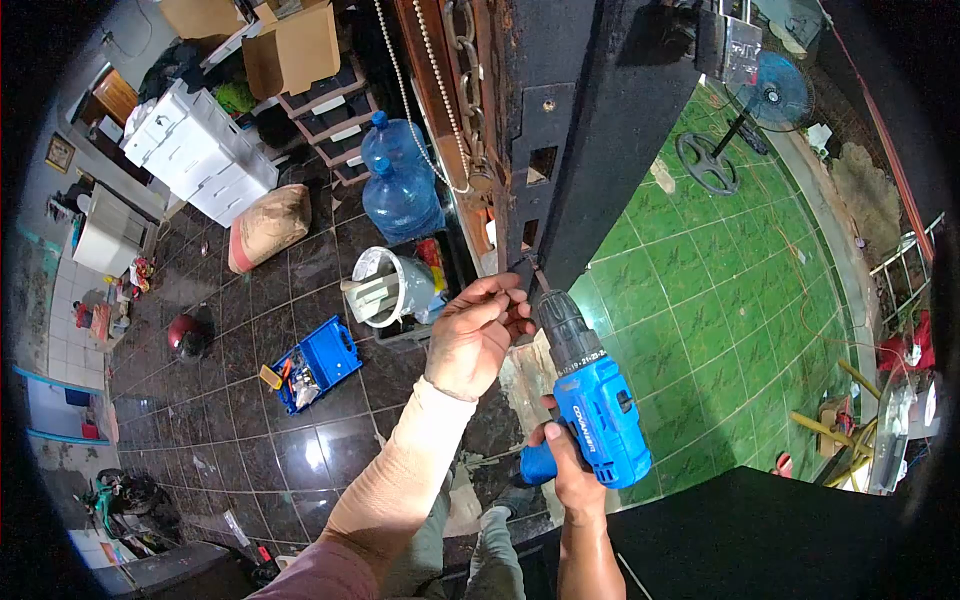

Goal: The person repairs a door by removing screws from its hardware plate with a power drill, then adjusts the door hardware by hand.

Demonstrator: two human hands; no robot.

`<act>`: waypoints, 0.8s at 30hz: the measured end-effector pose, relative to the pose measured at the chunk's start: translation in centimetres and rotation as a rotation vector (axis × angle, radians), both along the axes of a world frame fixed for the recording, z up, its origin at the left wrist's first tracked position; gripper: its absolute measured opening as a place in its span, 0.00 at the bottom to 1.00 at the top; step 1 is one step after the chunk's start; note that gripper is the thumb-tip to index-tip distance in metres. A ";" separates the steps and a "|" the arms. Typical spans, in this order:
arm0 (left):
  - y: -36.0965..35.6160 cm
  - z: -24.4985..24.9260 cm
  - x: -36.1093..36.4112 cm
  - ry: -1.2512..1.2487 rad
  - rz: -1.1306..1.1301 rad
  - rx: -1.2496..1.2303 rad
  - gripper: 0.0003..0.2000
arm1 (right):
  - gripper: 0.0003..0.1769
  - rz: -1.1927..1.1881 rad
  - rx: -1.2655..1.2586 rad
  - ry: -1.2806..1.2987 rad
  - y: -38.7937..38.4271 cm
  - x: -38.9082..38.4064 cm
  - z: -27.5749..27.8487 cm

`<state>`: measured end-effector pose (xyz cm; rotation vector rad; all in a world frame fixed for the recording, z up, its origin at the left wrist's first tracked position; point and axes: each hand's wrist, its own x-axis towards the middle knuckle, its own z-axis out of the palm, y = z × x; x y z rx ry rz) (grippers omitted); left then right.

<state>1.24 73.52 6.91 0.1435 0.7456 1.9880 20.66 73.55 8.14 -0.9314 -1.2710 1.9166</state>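
Note:
A blue cordless drill (603,420) is in my right hand (575,470), its chuck and bit pointing up at the edge of a dark metal door (560,130). The bit tip meets the edge just below a rectangular cutout. My left hand (475,335) is raised beside the bit tip, its fingers curled and pinched close to the door edge. Whatever those fingers hold, if anything, is too small to make out. A padlock (738,50) hangs at the upper right of the door.
Left of the door stand a white bucket (405,290), blue water bottles (400,190) and a chain (463,60). An open blue toolbox (315,365) lies on the dark tiles. A fan (775,92) stands beyond the green tiled floor (700,300).

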 end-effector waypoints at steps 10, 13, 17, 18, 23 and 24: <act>0.5 1.2 0.0 -0.067 -0.035 -0.159 0.10 | 0.20 -0.009 -0.008 0.017 -0.5 -0.2 -0.2; 0.3 0.8 -0.4 -0.004 -0.107 -0.118 0.12 | 0.20 -0.014 -0.001 0.014 -0.5 -0.3 -0.3; 1.1 1.0 0.2 0.032 -0.063 -0.148 0.13 | 0.20 -0.006 -0.007 0.002 -0.5 -0.3 0.0; 1.3 1.1 0.3 0.028 -0.049 -0.158 0.13 | 0.20 -0.004 0.001 -0.004 -0.4 -0.3 0.0; 1.9 1.9 0.7 -0.004 -0.019 -0.212 0.12 | 0.20 -0.050 -0.145 0.074 -0.5 -0.6 0.7; 2.0 2.1 0.8 -0.019 -0.012 -0.210 0.11 | 0.22 -0.081 -0.228 0.104 -0.5 -0.9 1.3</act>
